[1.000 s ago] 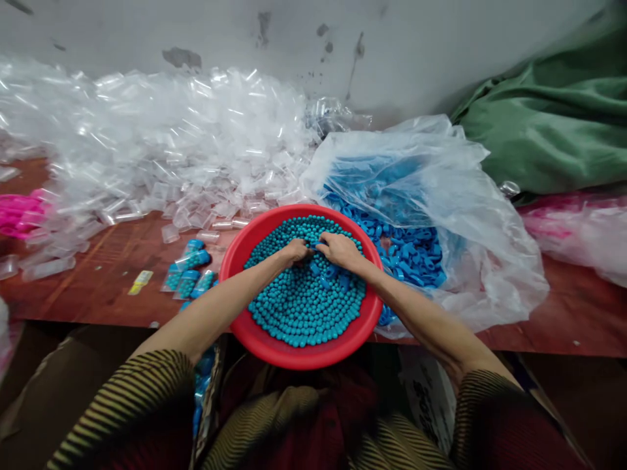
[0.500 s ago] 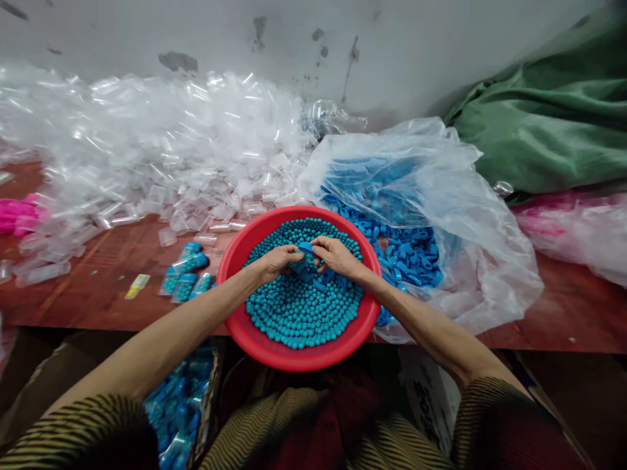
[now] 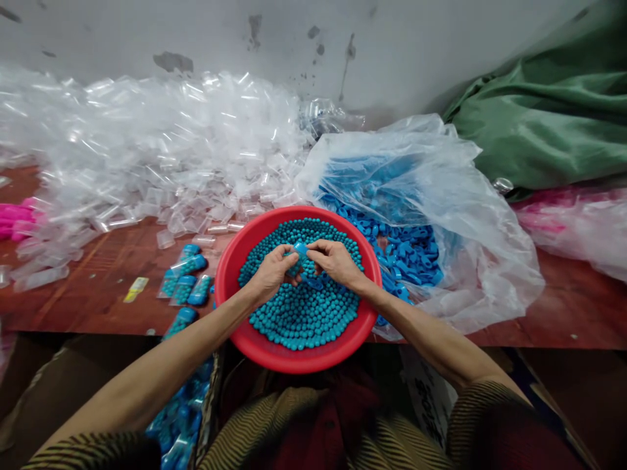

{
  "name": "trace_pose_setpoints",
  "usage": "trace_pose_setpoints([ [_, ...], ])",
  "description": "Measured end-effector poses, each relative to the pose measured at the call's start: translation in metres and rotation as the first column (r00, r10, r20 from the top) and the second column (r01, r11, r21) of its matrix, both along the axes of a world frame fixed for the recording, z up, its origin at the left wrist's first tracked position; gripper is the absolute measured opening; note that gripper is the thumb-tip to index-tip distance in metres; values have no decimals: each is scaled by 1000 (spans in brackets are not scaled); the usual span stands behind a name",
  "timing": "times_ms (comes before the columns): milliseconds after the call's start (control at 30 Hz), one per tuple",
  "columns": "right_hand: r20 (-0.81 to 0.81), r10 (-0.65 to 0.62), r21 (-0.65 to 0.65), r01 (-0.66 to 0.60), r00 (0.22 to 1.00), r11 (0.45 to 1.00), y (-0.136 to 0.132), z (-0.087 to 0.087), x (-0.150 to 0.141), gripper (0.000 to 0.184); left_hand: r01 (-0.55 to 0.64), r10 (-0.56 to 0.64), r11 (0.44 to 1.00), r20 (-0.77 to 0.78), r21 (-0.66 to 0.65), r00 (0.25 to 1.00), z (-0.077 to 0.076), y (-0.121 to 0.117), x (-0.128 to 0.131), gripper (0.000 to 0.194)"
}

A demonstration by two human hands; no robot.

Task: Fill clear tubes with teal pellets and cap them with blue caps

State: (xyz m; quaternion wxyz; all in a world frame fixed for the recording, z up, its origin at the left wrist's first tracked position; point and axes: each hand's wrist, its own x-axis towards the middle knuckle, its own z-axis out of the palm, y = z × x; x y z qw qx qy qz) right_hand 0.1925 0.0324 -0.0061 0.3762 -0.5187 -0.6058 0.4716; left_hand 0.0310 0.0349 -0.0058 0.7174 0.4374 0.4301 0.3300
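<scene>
Over a red basin (image 3: 368, 320) full of turquoise beads (image 3: 301, 320), both my hands meet at one small container. My left hand (image 3: 273, 271) is closed around the clear container, which its fingers largely cover. At its top sits a blue cap (image 3: 300, 249), pinched at its right side by the fingers of my right hand (image 3: 337, 262). Whether the cap is fully seated I cannot tell. A few loose blue caps (image 3: 313, 283) lie on the beads below my hands. Left of the basin are several capped containers of beads (image 3: 183, 289) on the red table (image 3: 98, 287).
A large heap of clear empty containers (image 3: 171, 150) spreads along the wall. Right of the basin, a plastic bag (image 3: 490, 261) spills blue caps (image 3: 414, 258). Below the table edge, a box holds filled containers (image 3: 179, 424). Green cloth (image 3: 548, 124) lies at the back right.
The blue cap has turned from edge-on to sitting atop the container between my hands. My left hand has tilted more upright. Another filled container now shows at the table's front edge.
</scene>
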Motion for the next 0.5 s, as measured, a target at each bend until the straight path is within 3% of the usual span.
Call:
trace_pose_setpoints([
  [133,-6,-49,-14,49,999,999,-5,5,0,21,-65,65,998,34,0,997,3,-7,1,71],
  [233,-9,-20,-6,20,1000,1000,-8,6,3,23,-51,51,999,36,-11,998,6,-12,0,83],
  [500,-59,44,-15,-45,997,999,-15,-5,3,24,-141,144,989,-79,41,986,5,-22,5,48],
])
